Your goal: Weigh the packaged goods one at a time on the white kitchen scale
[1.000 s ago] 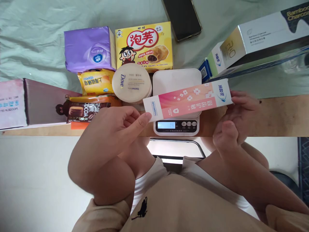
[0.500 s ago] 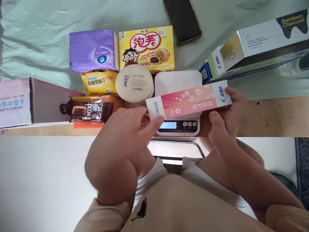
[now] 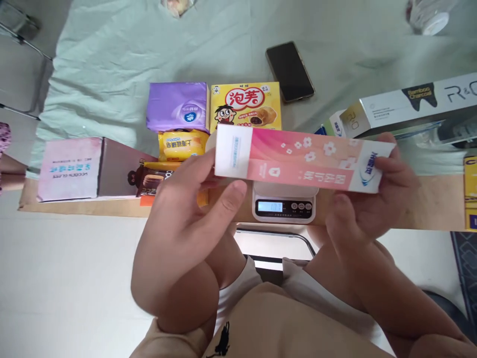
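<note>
A pink and white toothpaste box [image 3: 298, 156] is held up in the air over the kitchen scale, its flowered face towards me. My left hand [image 3: 190, 214] is at its white left end, fingers curled behind it and thumb along the lower edge. The right end is gripped by my right hand [image 3: 367, 199], with fingers at the far side and thumb below. Underneath, the white kitchen scale [image 3: 283, 214] has a lit display whose digits are hard to read; the box hides most of its platform. The Dove tub is almost wholly hidden behind the box and left hand.
Behind stand a purple tissue pack [image 3: 178, 107], a yellow puff snack box [image 3: 246, 104] and a phone [image 3: 290, 71]. On the left are a yellow soap pack [image 3: 182, 145], a cocoa biscuit pack [image 3: 152, 180] and a pinkish box [image 3: 70, 169]. A charcoal toothpaste box [image 3: 406, 104] lies right.
The toothpaste box has risen closer to me and tipped, its left end now higher. It covers the Dove tub. The view has shifted, showing more of the table's far side.
</note>
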Motion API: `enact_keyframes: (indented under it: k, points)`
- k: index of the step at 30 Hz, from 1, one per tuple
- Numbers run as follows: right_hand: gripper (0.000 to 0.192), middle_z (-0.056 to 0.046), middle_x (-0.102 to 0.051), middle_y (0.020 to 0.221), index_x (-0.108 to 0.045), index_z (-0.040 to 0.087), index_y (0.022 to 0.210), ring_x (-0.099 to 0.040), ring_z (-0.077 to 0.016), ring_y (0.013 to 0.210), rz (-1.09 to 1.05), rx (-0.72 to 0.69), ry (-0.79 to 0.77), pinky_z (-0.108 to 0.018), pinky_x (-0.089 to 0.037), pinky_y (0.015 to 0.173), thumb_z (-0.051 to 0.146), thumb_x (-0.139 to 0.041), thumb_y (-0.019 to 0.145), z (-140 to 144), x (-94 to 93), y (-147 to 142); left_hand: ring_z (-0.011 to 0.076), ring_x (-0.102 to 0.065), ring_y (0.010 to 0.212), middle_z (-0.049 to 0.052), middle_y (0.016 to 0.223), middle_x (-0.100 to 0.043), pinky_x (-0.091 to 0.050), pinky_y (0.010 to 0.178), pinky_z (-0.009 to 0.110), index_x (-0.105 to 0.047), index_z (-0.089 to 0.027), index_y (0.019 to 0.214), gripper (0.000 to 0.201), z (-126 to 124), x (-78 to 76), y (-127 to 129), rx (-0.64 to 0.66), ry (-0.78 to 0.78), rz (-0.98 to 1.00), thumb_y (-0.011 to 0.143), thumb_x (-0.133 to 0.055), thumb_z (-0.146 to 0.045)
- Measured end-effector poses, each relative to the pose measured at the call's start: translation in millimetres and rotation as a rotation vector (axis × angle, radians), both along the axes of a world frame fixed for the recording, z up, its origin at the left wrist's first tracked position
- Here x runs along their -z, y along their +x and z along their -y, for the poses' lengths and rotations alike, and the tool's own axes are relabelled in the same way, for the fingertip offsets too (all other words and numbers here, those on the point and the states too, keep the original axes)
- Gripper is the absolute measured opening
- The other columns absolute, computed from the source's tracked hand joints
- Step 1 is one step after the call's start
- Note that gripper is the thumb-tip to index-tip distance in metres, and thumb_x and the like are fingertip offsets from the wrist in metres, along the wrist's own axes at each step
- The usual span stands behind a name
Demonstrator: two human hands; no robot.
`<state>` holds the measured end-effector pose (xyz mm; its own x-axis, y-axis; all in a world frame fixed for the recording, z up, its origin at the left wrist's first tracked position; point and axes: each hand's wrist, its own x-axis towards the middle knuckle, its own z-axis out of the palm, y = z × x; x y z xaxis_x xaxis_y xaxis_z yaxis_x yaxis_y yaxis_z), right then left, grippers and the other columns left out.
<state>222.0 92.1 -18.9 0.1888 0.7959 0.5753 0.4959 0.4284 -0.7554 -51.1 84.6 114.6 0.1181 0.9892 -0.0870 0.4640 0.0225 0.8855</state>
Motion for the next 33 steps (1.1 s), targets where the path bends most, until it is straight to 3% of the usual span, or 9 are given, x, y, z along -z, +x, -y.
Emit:
enact_keyframes:
  k: [2,5,8,10,15,22,26,30,33]
  points:
    - [0.061,-0.010,-0.053,0.167,-0.051,0.039,0.132,-0.050,-0.0407,0.162,0.043,-0.095,0.123,-0.069,-0.053,0.116,0.059,-0.076,0.080,-6,-11.7,-14,0.0254,-0.076,0.111,0.005,0.125,-0.082,-0.064,0.098,0.043,-0.079,-0.030,0.122,0.027,-1,1.1,-8,-0.130,0.041,0.026,0.102,-0.069,-0.045]
    - [0.058,-0.012,-0.062,0.156,-0.050,0.036,0.129,-0.062,-0.0348,0.150,0.063,-0.228,0.059,-0.050,-0.064,0.094,0.042,-0.083,0.082,-19,-30.5,-32,0.0256,-0.076,0.117,0.004,0.133,-0.080,-0.066,0.101,0.043,-0.079,-0.033,0.129,0.033,-3,7.1,-17,-0.271,0.070,0.105,0.100,-0.073,-0.049]
    - [0.055,-0.008,-0.065,0.132,-0.054,0.034,0.130,-0.070,-0.0267,0.124,0.061,-0.276,0.029,-0.036,-0.061,0.077,0.050,-0.085,0.088,-43,-42.2,-40,0.0261,-0.075,0.125,0.001,0.143,-0.078,-0.064,0.111,0.046,-0.075,-0.038,0.139,0.040,-5,17.3,-24,-0.325,0.098,0.216,0.102,-0.073,-0.054]
    - [0.055,-0.005,-0.062,0.117,-0.057,0.032,0.128,-0.068,-0.0205,0.102,0.051,-0.258,0.070,-0.033,-0.057,0.073,0.062,-0.084,0.090,-65,-44.6,-42,0.0270,-0.075,0.127,0.001,0.154,-0.074,-0.064,0.112,0.049,-0.072,-0.040,0.144,0.047,-8,24.6,-26,-0.348,0.082,0.255,0.100,-0.075,-0.057]
    - [0.065,-0.002,-0.056,0.107,-0.050,0.033,0.121,-0.059,-0.0163,0.087,0.004,-0.291,0.050,-0.033,-0.055,0.073,0.086,-0.070,0.091,-121,-43.6,-60,0.0302,-0.072,0.139,0.002,0.175,-0.060,-0.065,0.113,0.051,-0.062,-0.042,0.154,0.066,-16,36.3,-28,-0.391,0.078,0.300,0.095,-0.078,-0.067]
    - [0.067,-0.003,-0.055,0.112,-0.045,0.033,0.122,-0.058,-0.0166,0.086,0.203,-0.460,-0.117,-0.036,-0.059,0.074,0.093,-0.056,0.093,-160,-35.1,-84,0.0315,-0.074,0.138,0.006,0.162,-0.068,-0.067,0.107,0.048,-0.060,-0.036,0.145,0.046,-20,35.9,-33,-0.496,0.104,0.222,0.106,-0.068,-0.059]
    - [0.061,-0.004,-0.058,0.116,-0.045,0.032,0.123,-0.058,-0.0155,0.083,0.304,-0.518,-0.257,-0.036,-0.058,0.073,0.078,-0.070,0.093,-171,-30.6,-76,0.0282,-0.074,0.137,0.005,0.150,-0.074,-0.067,0.101,0.042,-0.061,-0.034,0.141,0.042,-20,38.7,-41,-0.482,0.098,0.147,0.108,-0.063,-0.059]
    - [0.067,-0.007,-0.063,0.138,-0.048,0.031,0.138,-0.068,-0.0241,0.118,0.528,-0.442,-0.372,-0.049,-0.063,0.105,0.055,-0.086,0.088,-174,-38.0,-69,0.0284,-0.070,0.143,0.004,0.143,-0.076,-0.067,0.100,0.040,-0.063,-0.034,0.136,0.042,-21,41.1,-45,-0.471,0.116,0.107,0.106,-0.063,-0.064]
    - [0.066,-0.008,-0.065,0.144,-0.049,0.031,0.145,-0.069,-0.0273,0.125,0.620,-0.465,-0.475,-0.054,-0.062,0.112,0.042,-0.084,0.090,-174,-43.3,-70,0.0284,-0.069,0.141,0.005,0.141,-0.076,-0.066,0.100,0.041,-0.063,-0.032,0.132,0.041,-22,40.0,-43,-0.483,0.107,0.168,0.103,-0.068,-0.061]
